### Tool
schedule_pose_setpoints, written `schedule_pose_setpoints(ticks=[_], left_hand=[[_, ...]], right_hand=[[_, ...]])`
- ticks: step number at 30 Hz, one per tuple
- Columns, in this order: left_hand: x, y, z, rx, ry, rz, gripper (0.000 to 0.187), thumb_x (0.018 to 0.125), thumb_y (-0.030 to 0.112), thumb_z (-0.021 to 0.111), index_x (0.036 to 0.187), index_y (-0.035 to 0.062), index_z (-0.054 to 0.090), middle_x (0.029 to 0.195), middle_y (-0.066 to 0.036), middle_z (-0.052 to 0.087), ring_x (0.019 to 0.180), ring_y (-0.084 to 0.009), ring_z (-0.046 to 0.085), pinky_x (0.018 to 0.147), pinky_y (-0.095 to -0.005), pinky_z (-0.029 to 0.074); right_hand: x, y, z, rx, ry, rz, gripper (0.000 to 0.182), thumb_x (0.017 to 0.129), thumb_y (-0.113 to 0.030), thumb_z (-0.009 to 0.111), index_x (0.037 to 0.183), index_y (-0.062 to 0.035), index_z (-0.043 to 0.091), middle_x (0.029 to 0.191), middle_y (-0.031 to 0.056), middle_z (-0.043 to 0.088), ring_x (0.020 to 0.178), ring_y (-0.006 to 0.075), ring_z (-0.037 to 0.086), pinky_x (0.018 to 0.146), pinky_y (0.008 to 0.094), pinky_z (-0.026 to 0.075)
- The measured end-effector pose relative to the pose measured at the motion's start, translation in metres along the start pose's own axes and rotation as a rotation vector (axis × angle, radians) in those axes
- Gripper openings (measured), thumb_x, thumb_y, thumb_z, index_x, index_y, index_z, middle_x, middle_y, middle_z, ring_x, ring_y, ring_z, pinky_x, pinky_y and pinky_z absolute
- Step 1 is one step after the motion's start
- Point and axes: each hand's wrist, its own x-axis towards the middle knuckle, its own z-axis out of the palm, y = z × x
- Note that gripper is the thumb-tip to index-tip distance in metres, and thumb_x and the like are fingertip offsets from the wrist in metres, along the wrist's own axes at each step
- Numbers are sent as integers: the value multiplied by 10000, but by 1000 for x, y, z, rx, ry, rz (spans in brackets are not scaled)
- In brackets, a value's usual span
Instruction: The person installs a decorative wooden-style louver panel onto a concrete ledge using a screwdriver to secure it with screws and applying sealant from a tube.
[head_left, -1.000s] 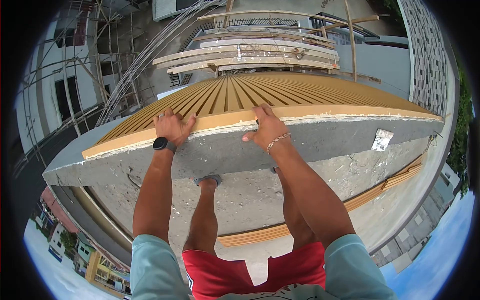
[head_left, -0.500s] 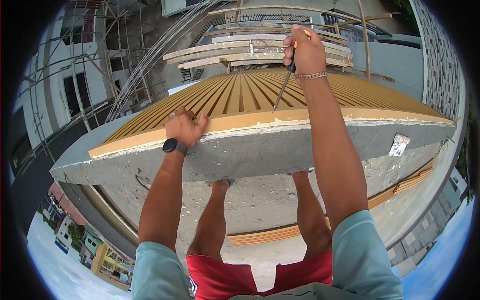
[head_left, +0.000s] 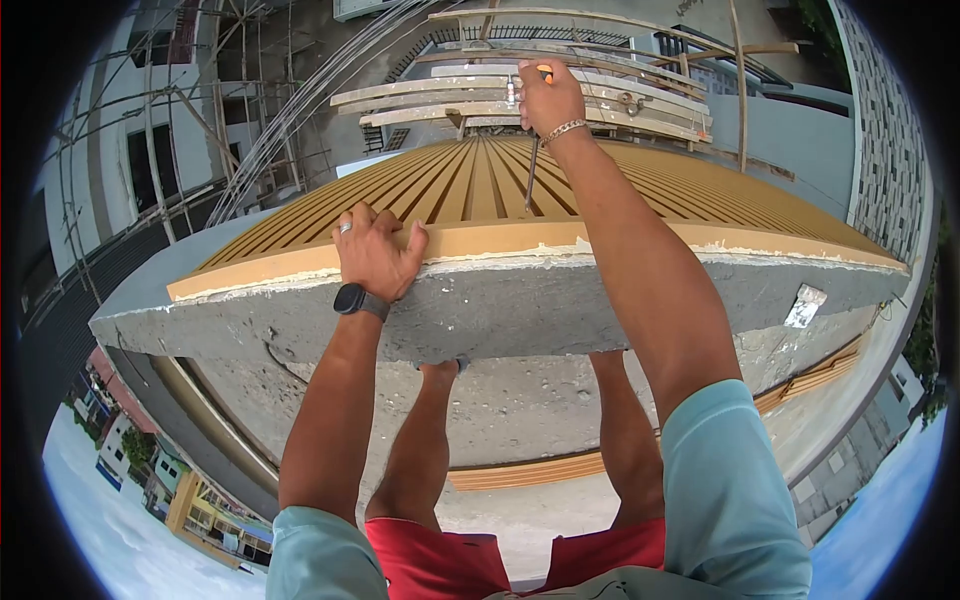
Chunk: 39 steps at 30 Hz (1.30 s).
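Observation:
My right hand [head_left: 552, 100] is closed around the orange-and-black handle of a screwdriver [head_left: 532, 172]. Its long shaft points down, with the tip at the slats of a tan slatted panel [head_left: 455, 195], close to the panel's top edge. Whether the tip touches a screw there is too small to tell. My left hand [head_left: 380, 252] lies over the same edge, to the left of the screwdriver, fingers spread and thumb out to the side. Beneath the edge runs a band of white filler on a grey concrete ledge [head_left: 500, 310].
Wooden scaffold planks [head_left: 420, 92] lie beyond the panel, with a small white bottle [head_left: 511, 90] on them. A white-smeared scrap [head_left: 805, 305] sits on the ledge at right. Loose tan slats [head_left: 530, 470] rest on the floor by my legs. Bamboo scaffolding and cables rise at left.
My right hand has moved left with the screwdriver, whose shaft is now more upright and its tip further left. My left hand stays on the panel edge, its fingers more spread.

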Motion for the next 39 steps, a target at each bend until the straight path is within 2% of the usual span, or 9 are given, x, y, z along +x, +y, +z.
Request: schedule_pose_setpoints(ticks=[2,7,15,22,25,27,30,36,39], left_hand=[[4,0,-1,18,24,41,350,784,366,584,761,26,662,836,-153,515,862,-315,475,802,-428,345],[5,2,-2,47,-8,39,366,798,371,562,836,34,697,843,-155,521,869,-320,478,814,-434,345],[5,4,-3,73,-48,26,376,808,379,543,842,50,722,851,-162,532,889,-328,485,825,-447,341],[7,5,-5,59,-83,14,378,806,377,537,840,43,712,876,-173,547,909,-336,493,839,-452,343],[7,5,-4,51,-76,8,377,806,374,536,839,42,710,870,-174,549,907,-338,495,841,-451,345],[7,5,-4,58,-75,7,375,806,372,536,836,41,709,864,-174,549,903,-339,496,842,-451,346],[6,4,-3,64,-74,14,372,806,370,536,828,41,708,860,-168,551,895,-340,498,839,-451,349],[6,5,-3,64,-69,14,367,805,369,536,812,43,705,860,-166,557,889,-338,500,827,-452,353],[7,5,-3,63,-61,25,366,807,367,534,810,43,705,855,-167,558,889,-338,500,828,-454,354]], right_hand=[[0,-4,0,46,-2,77,187,878,-209,590,962,-51,538,641,43,496,456,116,462,388,286,402],[-10,-18,3,71,-34,206,229,860,-240,573,913,-18,569,641,78,559,468,166,538,437,321,440],[-11,-20,3,149,-48,263,162,880,-193,575,954,-61,519,638,29,468,453,114,428,400,285,367],[-11,-22,6,47,-106,254,181,891,-205,562,986,-61,510,628,26,457,450,115,432,397,284,367],[-9,-22,6,26,-123,285,267,883,-292,570,971,-41,548,664,59,511,489,158,488,460,310,424],[0,-22,5,-490,-62,51,360,844,-350,603,1009,-30,615,786,154,658,699,280,635,642,357,507],[6,-32,-2,-577,-259,81,434,795,-401,649,1040,-43,648,912,170,672,886,308,626,797,351,489],[-7,-36,-3,-646,-30,-162,403,719,-376,722,954,-50,696,930,174,678,891,283,650,818,343,507],[1,-36,-8,-491,-205,85,353,734,-331,697,952,-53,698,961,193,670,922,296,644,831,361,507]])
